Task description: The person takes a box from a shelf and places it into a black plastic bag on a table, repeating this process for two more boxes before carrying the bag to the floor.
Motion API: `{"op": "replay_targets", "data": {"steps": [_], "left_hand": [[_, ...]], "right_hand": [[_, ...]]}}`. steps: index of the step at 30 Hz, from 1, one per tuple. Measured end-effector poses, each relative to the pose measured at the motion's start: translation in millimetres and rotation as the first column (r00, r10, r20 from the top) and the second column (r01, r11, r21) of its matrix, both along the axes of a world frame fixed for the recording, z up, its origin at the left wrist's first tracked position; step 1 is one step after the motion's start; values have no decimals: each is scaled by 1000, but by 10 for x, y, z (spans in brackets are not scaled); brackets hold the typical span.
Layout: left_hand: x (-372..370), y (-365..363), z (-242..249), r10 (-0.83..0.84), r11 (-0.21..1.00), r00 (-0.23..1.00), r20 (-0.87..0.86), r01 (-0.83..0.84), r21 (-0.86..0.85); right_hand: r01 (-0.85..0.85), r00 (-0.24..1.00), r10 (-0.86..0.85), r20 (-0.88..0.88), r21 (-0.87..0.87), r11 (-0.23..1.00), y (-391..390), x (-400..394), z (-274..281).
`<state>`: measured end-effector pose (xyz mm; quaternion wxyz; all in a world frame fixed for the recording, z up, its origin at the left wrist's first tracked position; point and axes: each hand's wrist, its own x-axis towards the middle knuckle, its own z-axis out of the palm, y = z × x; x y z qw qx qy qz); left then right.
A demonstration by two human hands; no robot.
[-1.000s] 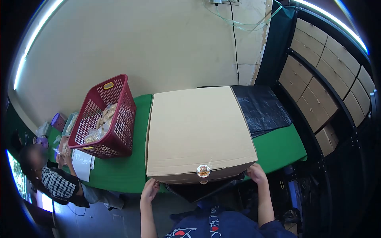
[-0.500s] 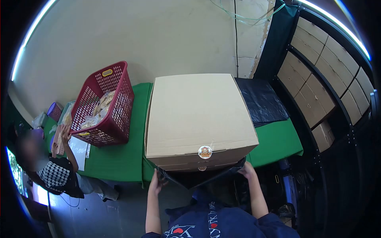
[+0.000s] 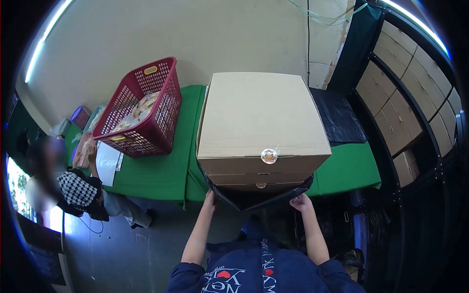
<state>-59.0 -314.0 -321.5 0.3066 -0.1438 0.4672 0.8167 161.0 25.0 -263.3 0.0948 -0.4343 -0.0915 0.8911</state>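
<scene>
In front of me, cardboard boxes [image 3: 266, 117] are stacked on the table, the top one bearing a round sticker on its front edge. A black plastic bag [image 3: 254, 199] is round the lower front of the stack, its mouth stretching toward me. At the bag's left edge is my left hand [image 3: 210, 199], fingers closed on the plastic and partly hidden behind it. My right hand [image 3: 301, 201] is closed on the bag's right edge, just below the box corner.
A maroon basket [image 3: 168, 129] of clear-wrapped goods stands on the green-covered table [image 3: 146, 173], left of the boxes. Folded black plastic [image 3: 337, 117] lies to their right. A co-worker [image 3: 80, 190] is at the left by white sheets [image 3: 107, 161]. Shelves [image 3: 391, 117] hold more boxes.
My view has shifted, so the boxes and basket sit higher and further right. My left hand's fingers have closed at the bag's edge. The co-worker's raised hand has come down from the basket.
</scene>
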Motion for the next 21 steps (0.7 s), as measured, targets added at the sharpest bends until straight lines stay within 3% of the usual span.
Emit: {"op": "replay_targets", "data": {"steps": [2,3,4,7,10,12,14,17,21], "left_hand": [[-77,-23,-233,-13,999,1000,28,15,-45],[1,88,27,78,994,996,45,-74,-83],[3,64,64,59,994,998,17,-57,-93],[33,-35,210,49,992,999,2,-49,-117],[43,-151,549,82,993,995,56,-77,-86],[78,-236,805,43,999,999,25,-43,-11],[130,-264,1045,89,995,995,41,-87,-46],[182,-288,1251,134,991,989,64,-136,22],[223,-276,1465,151,985,988,29,-152,78]], "right_hand": [[-61,995,60,-81,-13,998,-17,22,-24],[-102,988,100,-116,-11,995,25,38,-136],[-143,979,141,-149,-8,990,20,45,-157],[-134,987,127,103,62,989,-21,-29,-29],[-178,976,139,167,248,952,-53,-29,239],[-178,977,201,-78,233,956,10,76,256],[-234,864,291,-411,185,954,179,218,57],[-29,979,79,-186,259,965,-91,173,654],[-7,987,59,-148,331,944,-225,202,985]]}}
